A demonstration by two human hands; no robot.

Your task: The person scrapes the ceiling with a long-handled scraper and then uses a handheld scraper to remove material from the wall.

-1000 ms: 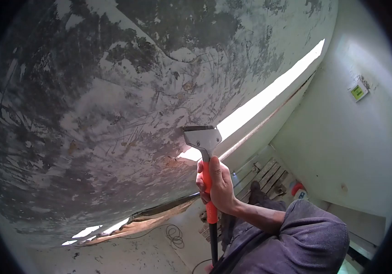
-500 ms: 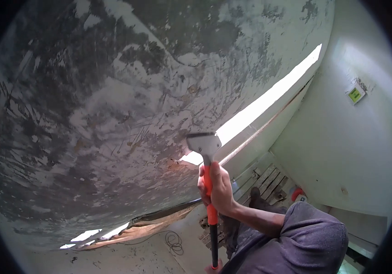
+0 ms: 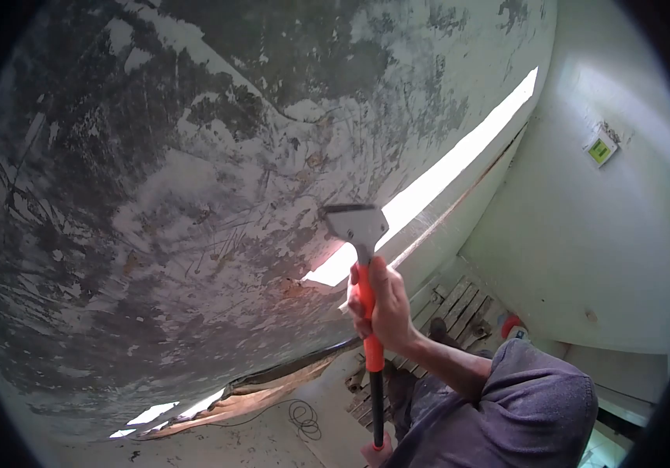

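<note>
My right hand [image 3: 389,308] is wrapped around the orange grip of a long-handled scraper [image 3: 367,290], just below its metal head. The wide blade points up and overlaps the patchy ceiling [image 3: 218,164] and the bright window strip in this view. Lower down, the shaft turns black and ends in an orange tip. There my left hand [image 3: 376,454] closes round the end of the handle, partly cut off by the bottom edge. Much of the ceiling's paint is scraped off, leaving grey patches and scratch marks.
A long bright window [image 3: 460,168] runs diagonally beside the ceiling. On the pale wall at right sits a switch plate [image 3: 601,148]. Wooden slats [image 3: 460,308] lie below by my feet, near a red round object [image 3: 511,324]. A coiled cable [image 3: 303,420] hangs near a crumpled brown sheet [image 3: 249,398].
The scraper and my right hand have moved slightly up and to the right. My left hand has shifted a little right and up with the handle end. The view has tilted slightly.
</note>
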